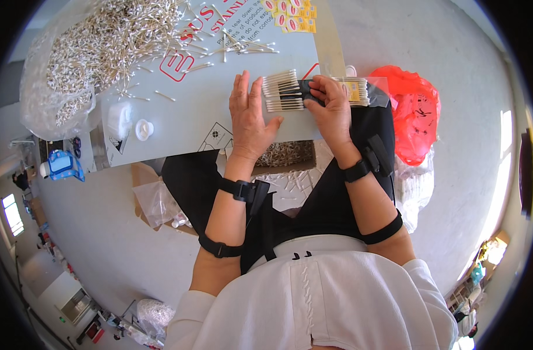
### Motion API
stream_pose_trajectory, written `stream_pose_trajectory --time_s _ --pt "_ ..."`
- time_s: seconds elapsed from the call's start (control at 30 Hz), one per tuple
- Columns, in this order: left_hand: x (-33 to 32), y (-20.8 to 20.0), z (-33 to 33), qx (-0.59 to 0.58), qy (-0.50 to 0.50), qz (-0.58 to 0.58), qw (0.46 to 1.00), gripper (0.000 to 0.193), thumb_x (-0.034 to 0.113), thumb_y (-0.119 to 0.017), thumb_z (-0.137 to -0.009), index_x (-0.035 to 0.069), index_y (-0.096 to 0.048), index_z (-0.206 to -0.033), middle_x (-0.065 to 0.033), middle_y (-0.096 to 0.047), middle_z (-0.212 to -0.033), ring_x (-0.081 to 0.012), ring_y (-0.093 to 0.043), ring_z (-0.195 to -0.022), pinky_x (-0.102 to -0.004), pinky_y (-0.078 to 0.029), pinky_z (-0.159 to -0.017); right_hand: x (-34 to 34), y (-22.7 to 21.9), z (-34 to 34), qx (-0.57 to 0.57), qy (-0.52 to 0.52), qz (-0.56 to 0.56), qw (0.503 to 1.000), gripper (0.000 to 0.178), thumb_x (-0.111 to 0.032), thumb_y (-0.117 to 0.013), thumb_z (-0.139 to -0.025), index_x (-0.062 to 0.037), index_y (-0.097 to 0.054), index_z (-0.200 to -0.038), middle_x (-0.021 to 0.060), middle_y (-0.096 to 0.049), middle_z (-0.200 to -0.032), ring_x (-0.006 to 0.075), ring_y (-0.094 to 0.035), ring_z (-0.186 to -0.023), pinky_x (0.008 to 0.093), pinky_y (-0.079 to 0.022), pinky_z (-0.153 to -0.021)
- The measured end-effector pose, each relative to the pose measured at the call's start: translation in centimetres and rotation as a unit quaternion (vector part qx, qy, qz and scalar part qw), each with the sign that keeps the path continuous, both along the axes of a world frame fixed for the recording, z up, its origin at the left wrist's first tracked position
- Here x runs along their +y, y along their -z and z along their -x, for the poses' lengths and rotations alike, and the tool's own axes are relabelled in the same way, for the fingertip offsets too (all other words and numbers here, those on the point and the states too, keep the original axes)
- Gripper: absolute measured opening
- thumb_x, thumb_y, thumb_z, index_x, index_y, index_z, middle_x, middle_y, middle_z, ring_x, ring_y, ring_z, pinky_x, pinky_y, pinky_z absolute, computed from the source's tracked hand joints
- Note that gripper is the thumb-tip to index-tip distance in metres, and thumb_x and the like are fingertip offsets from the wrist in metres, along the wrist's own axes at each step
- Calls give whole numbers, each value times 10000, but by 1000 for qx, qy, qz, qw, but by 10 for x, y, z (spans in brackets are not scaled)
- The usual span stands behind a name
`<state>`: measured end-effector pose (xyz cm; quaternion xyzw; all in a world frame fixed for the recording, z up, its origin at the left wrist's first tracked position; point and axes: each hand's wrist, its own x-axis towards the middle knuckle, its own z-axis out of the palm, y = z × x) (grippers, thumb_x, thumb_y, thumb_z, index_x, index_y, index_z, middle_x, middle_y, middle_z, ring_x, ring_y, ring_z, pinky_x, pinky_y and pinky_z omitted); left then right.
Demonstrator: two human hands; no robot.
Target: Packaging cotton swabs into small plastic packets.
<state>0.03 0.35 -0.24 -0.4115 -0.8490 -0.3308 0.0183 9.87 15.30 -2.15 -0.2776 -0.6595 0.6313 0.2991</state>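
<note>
Table [179,127]: big clear bag [34,108] of loose swabs, lots left unsorted. L hand [247,119] grip wide open, empty, beside swab rows. R hand [331,108] fingers curled at rows' R end; can't tell if holding. Swab rows [284,105] partly aligned, unbagged; clear packet [359,93] to R looks filled.
</note>
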Motion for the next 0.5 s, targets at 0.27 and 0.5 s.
stream_pose_trajectory --time_s 0.27,0.5 --pt "16 8 1 -5 -20 26 999 947 188 -834 -676 16 -300 -1439 -224 -249 -1523 -395 -234 -1421 -535 -204 -1138 -4 -12 0 -79 -25 -183 980 470 115 -665 -669 6 -595 -1121 122 -557 -1148 243 -634 -956 319 -544 -844" --pt "7 6 -10 42 37 145 988 902 435 -702 -814 35 -261 -1491 -164 -208 -1576 -323 -203 -1458 -545 -152 -1159 -2 -7 -8 -113 -46 -213 969 257 67 -655 -734 -14 -655 -978 104 -601 -964 240 -631 -808 334 -531 -710"
